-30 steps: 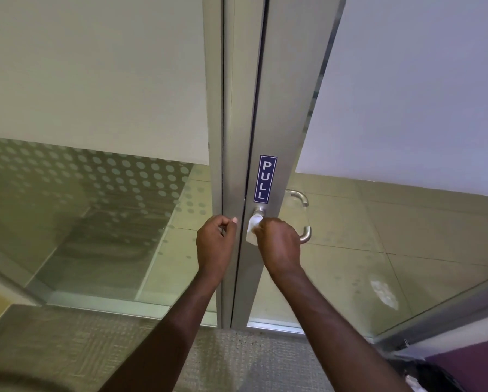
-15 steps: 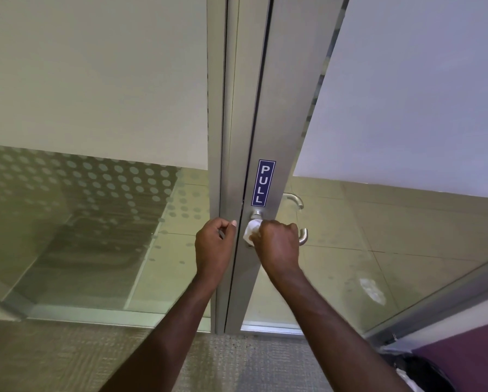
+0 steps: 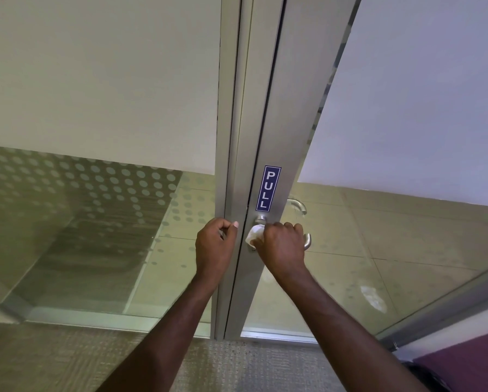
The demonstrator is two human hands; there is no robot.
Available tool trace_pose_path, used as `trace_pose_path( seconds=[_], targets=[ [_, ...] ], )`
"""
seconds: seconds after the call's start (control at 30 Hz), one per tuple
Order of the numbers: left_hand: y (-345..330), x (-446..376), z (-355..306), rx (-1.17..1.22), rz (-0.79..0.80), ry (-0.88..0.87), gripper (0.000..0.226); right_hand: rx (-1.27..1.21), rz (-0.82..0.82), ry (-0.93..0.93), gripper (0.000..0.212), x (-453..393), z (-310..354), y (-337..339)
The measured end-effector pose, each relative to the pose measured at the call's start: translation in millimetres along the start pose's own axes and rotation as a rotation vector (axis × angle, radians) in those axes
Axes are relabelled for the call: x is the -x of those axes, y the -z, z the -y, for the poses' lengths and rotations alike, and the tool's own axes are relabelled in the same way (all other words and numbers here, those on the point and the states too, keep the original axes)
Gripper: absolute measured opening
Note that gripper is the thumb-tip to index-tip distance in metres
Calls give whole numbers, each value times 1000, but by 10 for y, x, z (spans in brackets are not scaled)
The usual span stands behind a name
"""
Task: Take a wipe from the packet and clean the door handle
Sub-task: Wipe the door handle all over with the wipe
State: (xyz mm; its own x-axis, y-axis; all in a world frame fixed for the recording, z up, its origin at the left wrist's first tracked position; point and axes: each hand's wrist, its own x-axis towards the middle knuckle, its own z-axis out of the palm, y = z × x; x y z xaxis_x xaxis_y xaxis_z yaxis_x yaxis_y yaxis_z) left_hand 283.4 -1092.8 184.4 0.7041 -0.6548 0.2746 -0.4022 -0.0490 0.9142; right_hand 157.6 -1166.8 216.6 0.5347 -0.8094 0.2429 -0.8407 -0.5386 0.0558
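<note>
The right hand (image 3: 282, 247) is gripping the door handle (image 3: 307, 240) with its fingers closed around a white wipe (image 3: 254, 234), which is bunching out just left of its knuckles. The left hand (image 3: 216, 247) is pinching the door frame (image 3: 231, 165) edge, thumb against fingers, just beside the right, below the PULL sign (image 3: 269, 188).

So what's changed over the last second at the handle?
The right hand has slid the wipe along the door handle, covering more of the lever; only its end shows now. The left hand stays curled against the frame edge, wipe still gripped.
</note>
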Motion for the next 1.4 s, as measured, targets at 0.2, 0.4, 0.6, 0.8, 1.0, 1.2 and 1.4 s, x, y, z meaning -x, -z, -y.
trace_pose_path(
  seconds=[0.2,0.4,0.6,0.8,1.0,1.2,1.4],
  targets=[
    [-35,22,-10,-10,8,2,23,108,18,43,17,-40,66,12],
    [-99,37,-9,17,22,2,24,-122,24,-165,25,-229,93,-32],
    [-137,69,56,9,31,-28,23,2,-2,-53,13,-100,107,-43],
    [-134,98,86,-9,-2,-215,35,-52,49,-81,22,-147,87,-28],
    [-211,203,211,-297,-9,-488,57,-35,25,-43,23,-80,62,-53],
    [-186,270,299,-391,68,-564,75,47,17,38,21,44,-67,-72],
    [-225,321,367,-398,91,-538,70,-46,40,-55,29,-125,92,-87]
  ],
)
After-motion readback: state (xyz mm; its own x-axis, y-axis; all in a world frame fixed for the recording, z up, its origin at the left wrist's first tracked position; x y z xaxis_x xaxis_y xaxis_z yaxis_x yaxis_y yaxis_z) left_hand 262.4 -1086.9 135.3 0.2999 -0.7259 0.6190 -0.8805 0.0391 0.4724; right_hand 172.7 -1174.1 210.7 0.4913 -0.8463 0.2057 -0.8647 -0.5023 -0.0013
